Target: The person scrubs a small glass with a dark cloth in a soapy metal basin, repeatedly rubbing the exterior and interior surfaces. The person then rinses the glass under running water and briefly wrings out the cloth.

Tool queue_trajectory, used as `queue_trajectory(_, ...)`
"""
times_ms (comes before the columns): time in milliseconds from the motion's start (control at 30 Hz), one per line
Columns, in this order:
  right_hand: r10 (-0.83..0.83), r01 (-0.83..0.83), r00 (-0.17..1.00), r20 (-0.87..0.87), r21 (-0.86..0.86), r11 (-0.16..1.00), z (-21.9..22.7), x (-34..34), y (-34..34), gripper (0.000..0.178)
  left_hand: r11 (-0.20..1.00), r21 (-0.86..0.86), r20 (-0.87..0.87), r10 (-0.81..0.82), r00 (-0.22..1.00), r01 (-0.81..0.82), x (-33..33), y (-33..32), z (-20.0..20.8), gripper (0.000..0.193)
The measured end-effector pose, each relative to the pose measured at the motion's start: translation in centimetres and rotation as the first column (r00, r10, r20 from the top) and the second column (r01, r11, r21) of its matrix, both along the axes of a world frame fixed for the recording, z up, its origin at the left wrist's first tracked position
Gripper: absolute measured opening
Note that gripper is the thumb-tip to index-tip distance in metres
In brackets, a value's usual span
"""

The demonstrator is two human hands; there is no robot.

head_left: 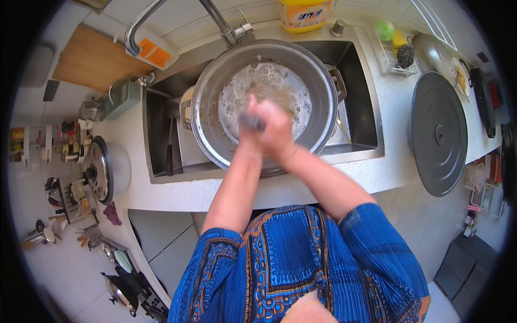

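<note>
A large metal pot (203,126) with side handles stands in the sink (360,81), with foamy, cloudy water (237,86) in its bottom. Over the middle of it my left hand (250,135) and my right hand (276,125) are pressed together, both closed round a dark-handled scrubber (253,121). Its dark handle end sticks out towards me between them. Beyond my fingers a tan, streaky blur appears in the suds; I cannot make out the scrubber's head. Motion smears the fingers of both hands.
A tap (229,33) rises behind the pot. A yellow detergent bottle (305,16) stands at the back. At right a large dark round lid (439,134) overhangs the counter edge, near a wire rack (389,56) with scrubbers. At left stands a lidded pot (119,168).
</note>
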State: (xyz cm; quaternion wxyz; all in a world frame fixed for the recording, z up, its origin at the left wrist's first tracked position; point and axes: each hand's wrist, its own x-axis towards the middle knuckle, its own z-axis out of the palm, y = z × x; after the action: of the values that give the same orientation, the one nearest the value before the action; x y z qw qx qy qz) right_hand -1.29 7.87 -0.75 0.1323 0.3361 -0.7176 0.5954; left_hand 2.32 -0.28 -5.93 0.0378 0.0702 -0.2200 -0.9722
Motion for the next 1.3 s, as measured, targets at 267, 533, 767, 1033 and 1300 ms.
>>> queue_trajectory(267, 0.191, 0.023, 0.544, 0.817, -0.242, 0.97, -0.4, -6.0, 2.3, 0.044, 0.863, -0.466, 0.343, 0.378, 0.86, -0.194, -0.4, 1.8, 5.6, 0.047)
queue_trajectory(533, 0.468, -0.356, 0.485, 0.738, -0.322, 0.877, 3.4, -4.1, 3.1, 0.045, 0.941, -0.142, 0.287, 0.335, 0.897, -0.306, -0.1, -0.6, 6.4, 0.023)
queue_trajectory(767, 0.431, -0.316, 0.208, 0.878, -0.357, 0.879, 1.0, -5.6, 4.2, 0.04, 0.95, -0.071, 0.319, 0.312, 0.895, -0.305, 0.3, -0.8, 7.9, 0.016)
queue_trajectory(1033, 0.515, -0.359, 0.093, 0.852, -0.454, 0.815, 1.5, -7.2, 5.5, 0.022, 0.977, 0.018, 0.281, 0.2, 0.939, -0.213, 2.2, -2.5, 7.2, 0.025)
queue_trajectory(1300, 0.504, -0.278, 0.092, 0.859, -0.464, 0.841, 1.9, -7.6, 4.9, 0.013, 0.848, -0.528, 0.364, 0.268, 0.892, -0.039, 1.8, -0.5, 8.9, 0.026)
